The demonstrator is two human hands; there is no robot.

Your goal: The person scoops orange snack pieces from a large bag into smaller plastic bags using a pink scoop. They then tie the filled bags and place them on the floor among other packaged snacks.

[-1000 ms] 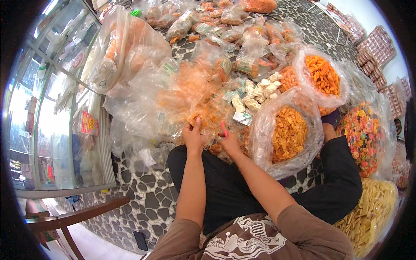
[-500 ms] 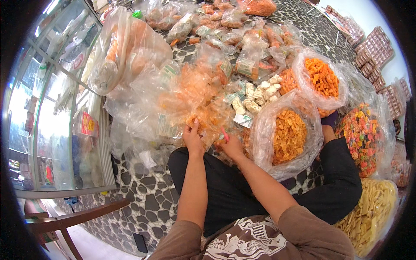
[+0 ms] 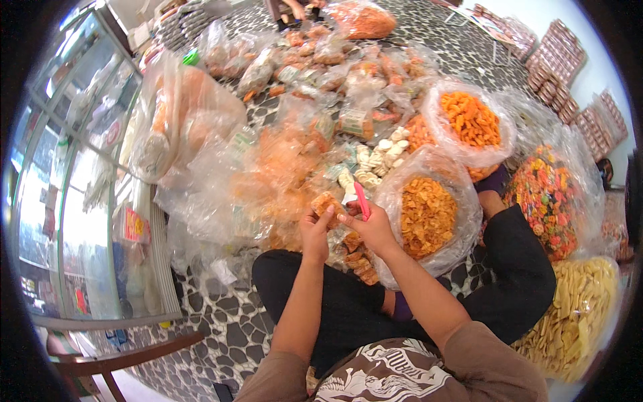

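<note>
My left hand (image 3: 313, 231) holds a small clear packet of orange-brown snack pieces (image 3: 327, 203) up in front of me. My right hand (image 3: 372, 228) is closed on a slim pink-red stick-like tool (image 3: 362, 199) and also touches the packet's right edge. Both hands meet above my crossed legs in black trousers (image 3: 341, 308). Below the hands lies a pile of filled small packets (image 3: 358, 258). A large open bag of golden chips (image 3: 427, 216) stands just right of my right hand.
Big clear bags of snacks surround me: orange curls (image 3: 472, 120), multicoloured crackers (image 3: 552, 201), pale yellow sticks (image 3: 576, 321). Crumpled bags with orange crackers (image 3: 281, 174) and several small packets (image 3: 335, 74) cover the stone-pattern floor ahead. A glass display case (image 3: 80, 201) stands left, a wooden chair (image 3: 114, 355) beneath.
Both hands have lifted slightly toward me with the packet. The pink-red tool now sticks up more clearly from my right hand.
</note>
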